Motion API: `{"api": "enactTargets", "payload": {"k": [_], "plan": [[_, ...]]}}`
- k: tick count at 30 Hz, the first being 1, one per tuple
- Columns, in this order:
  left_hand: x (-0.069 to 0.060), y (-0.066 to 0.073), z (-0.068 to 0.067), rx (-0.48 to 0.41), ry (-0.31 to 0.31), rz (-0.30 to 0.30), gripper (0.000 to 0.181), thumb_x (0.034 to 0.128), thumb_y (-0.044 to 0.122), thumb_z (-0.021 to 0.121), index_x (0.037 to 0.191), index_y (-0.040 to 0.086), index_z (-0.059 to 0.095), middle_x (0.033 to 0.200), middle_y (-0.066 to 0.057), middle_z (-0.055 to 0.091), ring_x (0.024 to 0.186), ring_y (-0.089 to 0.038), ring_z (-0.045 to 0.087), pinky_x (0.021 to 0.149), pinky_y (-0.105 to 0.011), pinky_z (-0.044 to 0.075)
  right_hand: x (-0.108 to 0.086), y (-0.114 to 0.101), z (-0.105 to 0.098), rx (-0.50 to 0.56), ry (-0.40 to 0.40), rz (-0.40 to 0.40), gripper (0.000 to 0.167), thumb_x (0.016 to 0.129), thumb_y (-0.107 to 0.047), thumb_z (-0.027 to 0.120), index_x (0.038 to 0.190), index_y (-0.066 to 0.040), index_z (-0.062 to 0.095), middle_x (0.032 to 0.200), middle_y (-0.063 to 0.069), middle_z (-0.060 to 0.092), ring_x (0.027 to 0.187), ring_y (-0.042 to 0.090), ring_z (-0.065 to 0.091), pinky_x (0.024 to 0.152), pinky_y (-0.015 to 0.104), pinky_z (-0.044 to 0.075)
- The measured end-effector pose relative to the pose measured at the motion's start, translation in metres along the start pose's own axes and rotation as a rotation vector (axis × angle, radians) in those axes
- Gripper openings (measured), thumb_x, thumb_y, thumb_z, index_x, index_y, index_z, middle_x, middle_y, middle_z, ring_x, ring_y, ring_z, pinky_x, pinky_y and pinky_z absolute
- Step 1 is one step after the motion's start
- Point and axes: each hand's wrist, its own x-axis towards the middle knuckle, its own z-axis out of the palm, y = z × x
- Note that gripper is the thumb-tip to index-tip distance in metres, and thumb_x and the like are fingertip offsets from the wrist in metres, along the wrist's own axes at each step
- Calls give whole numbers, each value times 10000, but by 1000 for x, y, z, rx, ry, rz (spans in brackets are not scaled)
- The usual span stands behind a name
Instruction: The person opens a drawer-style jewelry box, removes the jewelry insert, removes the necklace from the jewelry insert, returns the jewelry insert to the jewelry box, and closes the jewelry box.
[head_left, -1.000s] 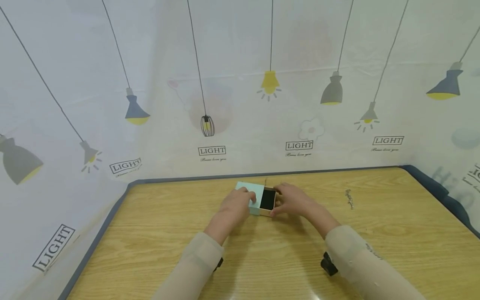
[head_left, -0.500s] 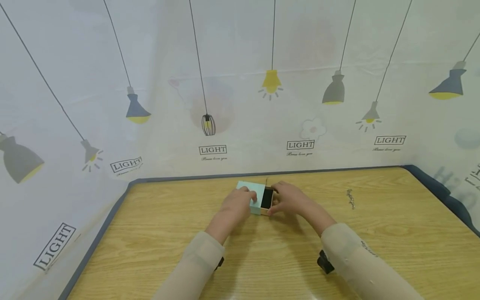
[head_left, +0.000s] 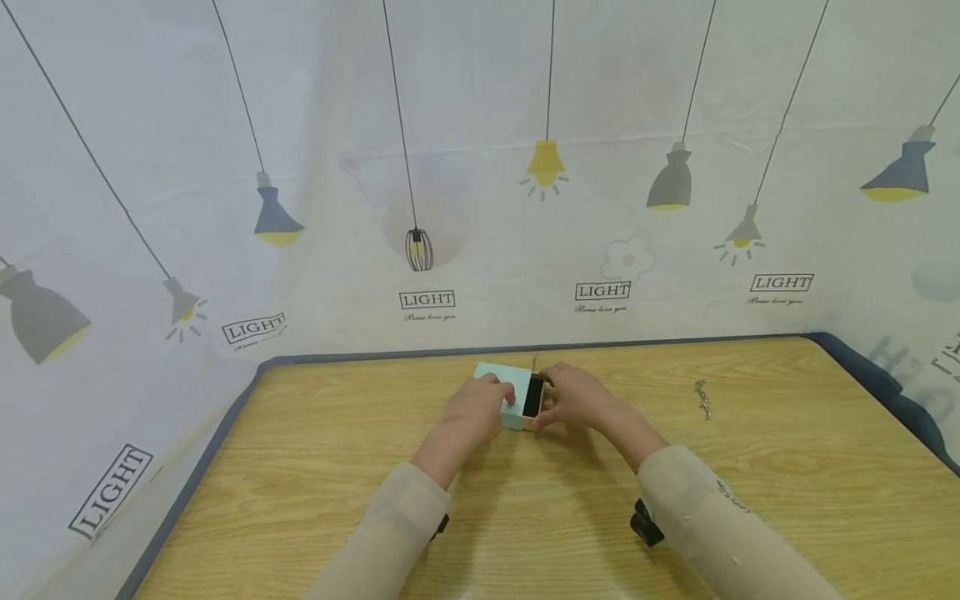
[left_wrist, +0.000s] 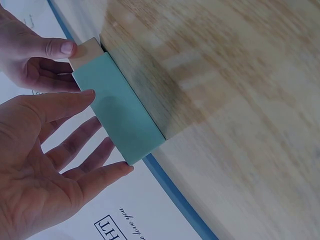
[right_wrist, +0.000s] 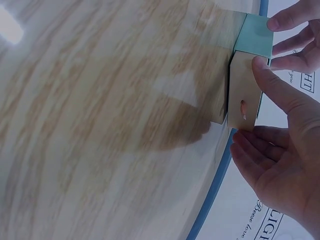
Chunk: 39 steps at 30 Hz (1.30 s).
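On the table lies a small mint-green slide box: an outer sleeve (head_left: 519,383) with a tan drawer (right_wrist: 244,87) partly out at its right end. The drawer's black lining (head_left: 534,397) shows in the head view. My left hand (head_left: 471,412) grips the sleeve (left_wrist: 122,107) by its edges between thumb and fingers. At the drawer's outer end, my right hand (head_left: 576,397) holds it, thumb on one edge and fingers at the other, as the right wrist view shows. A small slot (right_wrist: 243,109) is cut in that end face.
A small silvery chain (head_left: 702,400) lies on the wood-grain table (head_left: 337,492), right of my right hand. Just behind the box a thin dark strand (head_left: 534,364) sticks up. A cloth wall (head_left: 510,250) printed with lamps borders the table's back and sides.
My right hand has moved slightly left with the drawer, and less of the black lining shows. The left hand stays on the sleeve.
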Motion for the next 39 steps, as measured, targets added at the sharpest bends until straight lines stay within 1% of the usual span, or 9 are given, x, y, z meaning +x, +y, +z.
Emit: {"api": "enactTargets", "payload": {"k": [9, 18, 29, 39], "plan": [[0, 1, -1, 11, -3, 3, 369, 924, 11, 635, 1235, 208, 658, 1304, -31, 602, 1174, -247, 579, 1037, -348, 513, 2, -1, 0, 17, -7, 3, 853, 746, -428, 863, 1385, 21, 521, 1324, 207, 581, 1185, 353, 587, 1013, 506, 512], [0, 0, -1, 15, 2, 11, 363, 913, 24, 661, 1227, 204, 660, 1308, -39, 602, 1170, -246, 586, 1029, -347, 521, 4, -3, 1, 7, -7, -1, 850, 751, -423, 862, 1388, 24, 520, 1352, 213, 570, 1211, 362, 578, 1021, 507, 509], [0, -1, -1, 18, 2, 10, 362, 912, 34, 672, 1231, 206, 660, 1309, -37, 602, 1165, -240, 589, 1022, -346, 525, 6, -5, 0, 19, -19, 9, 827, 746, -419, 867, 1375, 4, 537, 1337, 195, 581, 1211, 349, 577, 1029, 500, 504], [-1, 0, -1, 18, -9, 1, 376, 910, 31, 673, 1239, 212, 657, 1319, -32, 601, 1171, -238, 593, 1034, -345, 524, 7, -8, 0, 30, -17, -5, 749, 760, -399, 862, 1324, -2, 567, 1312, 210, 595, 1198, 358, 582, 1020, 509, 508]]}}
